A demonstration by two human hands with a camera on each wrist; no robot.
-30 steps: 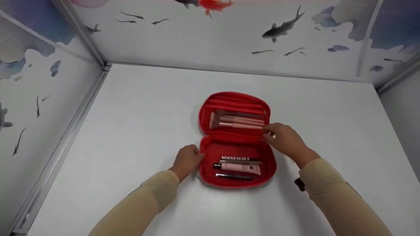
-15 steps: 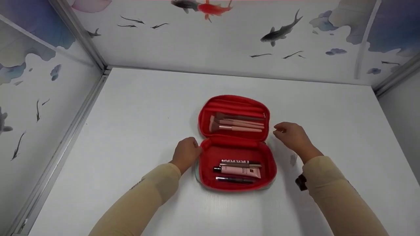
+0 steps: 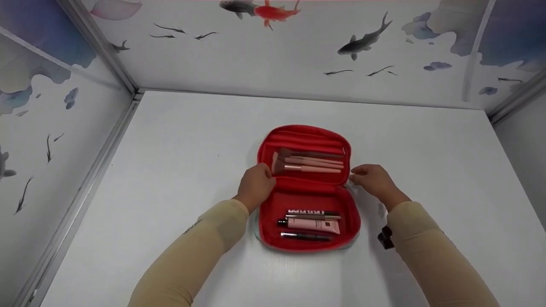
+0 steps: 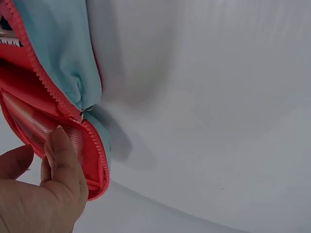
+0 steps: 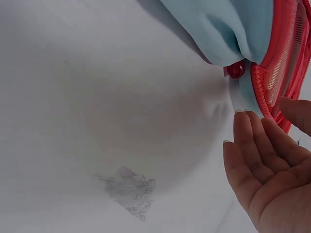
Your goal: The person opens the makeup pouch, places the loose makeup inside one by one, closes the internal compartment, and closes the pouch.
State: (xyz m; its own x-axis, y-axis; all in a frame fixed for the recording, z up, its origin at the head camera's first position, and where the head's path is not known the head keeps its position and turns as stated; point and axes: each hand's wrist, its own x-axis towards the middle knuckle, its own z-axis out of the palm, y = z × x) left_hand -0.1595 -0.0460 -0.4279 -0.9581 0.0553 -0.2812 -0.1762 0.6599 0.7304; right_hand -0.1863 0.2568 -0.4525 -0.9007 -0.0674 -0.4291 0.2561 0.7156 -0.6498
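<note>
Our left hand [image 3: 256, 184] sits at the left edge of the lid [image 3: 305, 154] of the red pouch [image 3: 308, 194], which lies open in the middle of the white table [image 3: 170, 149]; our right hand [image 3: 372, 179] is at the lid's right edge, near the hinge. In the left wrist view the left fingers [image 4: 60, 155] are loosely straight with the thumb apart, resting against the lid's mesh and zipper rim rather than pinching it. In the right wrist view the right fingers [image 5: 252, 145] are straight and together, the palm open, their tips at the mesh edge just below the red zipper pull [image 5: 236, 69]; whether they quite touch it we cannot tell. We judge the step in hand to be taking the lid by both sides, and to do it well we should grip the two edges evenly and keep the base flat on the table, so the brushes [image 3: 309, 162] stay tucked in the lid and the tube [image 3: 313, 224] and pencils [image 3: 311, 212] in the base do not roll. We should also keep our fingers clear of the zipper teeth, and mind the pull hanging at the right corner.
</note>
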